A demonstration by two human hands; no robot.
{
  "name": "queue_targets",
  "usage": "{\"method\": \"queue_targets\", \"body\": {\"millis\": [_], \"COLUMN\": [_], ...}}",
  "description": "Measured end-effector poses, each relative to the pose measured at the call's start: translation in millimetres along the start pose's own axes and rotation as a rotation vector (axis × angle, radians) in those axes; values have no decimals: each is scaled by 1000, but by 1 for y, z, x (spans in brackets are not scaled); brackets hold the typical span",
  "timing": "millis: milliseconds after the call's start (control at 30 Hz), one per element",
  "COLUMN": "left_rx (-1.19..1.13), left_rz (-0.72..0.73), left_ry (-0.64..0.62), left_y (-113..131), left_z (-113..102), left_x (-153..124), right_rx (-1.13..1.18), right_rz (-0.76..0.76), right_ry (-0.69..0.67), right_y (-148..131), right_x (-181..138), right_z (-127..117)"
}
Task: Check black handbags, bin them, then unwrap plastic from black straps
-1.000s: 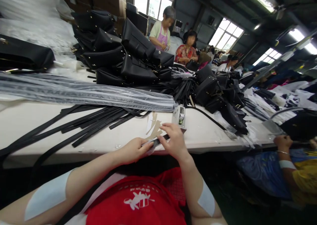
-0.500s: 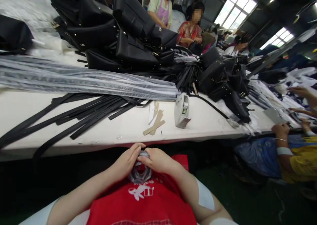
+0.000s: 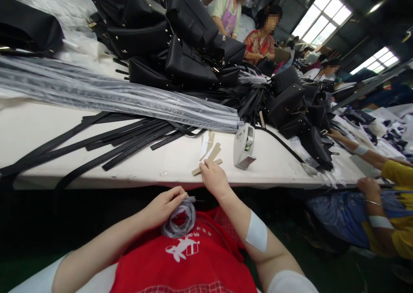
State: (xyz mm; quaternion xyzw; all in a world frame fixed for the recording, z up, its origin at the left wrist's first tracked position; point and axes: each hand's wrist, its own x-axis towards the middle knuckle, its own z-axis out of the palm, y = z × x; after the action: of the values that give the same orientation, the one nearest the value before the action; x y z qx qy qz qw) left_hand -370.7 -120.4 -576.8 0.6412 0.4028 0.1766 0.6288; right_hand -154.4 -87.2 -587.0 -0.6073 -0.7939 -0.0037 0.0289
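My left hand (image 3: pixel 169 202) is closed on the upper left of a strap coil (image 3: pixel 191 215), rolled into a ring and wrapped in greyish clear plastic, in front of my red apron. A short loose end sticks out at the coil's top right. My right hand (image 3: pixel 213 177) reaches over the table's front edge, its fingers bent down onto a tan paper strip (image 3: pixel 195 171). More tan and white strips (image 3: pixel 211 149) lie just beyond the fingertips. A grey tape dispenser (image 3: pixel 242 149) stands to the right of that hand.
Plastic-wrapped straps (image 3: pixel 129 97) lie along the table (image 3: pixel 155 166), with bare black straps (image 3: pixel 129 144) in front. Black bags (image 3: pixel 190 65) are heaped behind. A co-worker in a yellow top (image 3: pixel 398 198) works at the right; other people are across the table.
My right hand has left the coil and moved up to the paper strips on the table. My left hand keeps the coil. The view has shifted slightly.
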Motion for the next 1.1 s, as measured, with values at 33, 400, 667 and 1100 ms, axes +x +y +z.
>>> {"method": "queue_targets", "body": {"millis": [33, 400, 667, 1100], "left_rx": [-10, -249, -330, -428], "left_rz": [-3, -256, -290, -352], "left_ry": [26, -73, -11, -88], "left_y": [0, -8, -16, -10], "left_z": [-1, 2, 4, -6], "left_x": [1, 8, 9, 6], "right_rx": [-16, -41, 253, 841], "right_rz": [-5, -59, 41, -75], "right_ry": [4, 347, 522, 339], "right_y": [0, 9, 11, -66], "right_x": [0, -12, -15, -79], "right_z": [1, -13, -1, -65]}}
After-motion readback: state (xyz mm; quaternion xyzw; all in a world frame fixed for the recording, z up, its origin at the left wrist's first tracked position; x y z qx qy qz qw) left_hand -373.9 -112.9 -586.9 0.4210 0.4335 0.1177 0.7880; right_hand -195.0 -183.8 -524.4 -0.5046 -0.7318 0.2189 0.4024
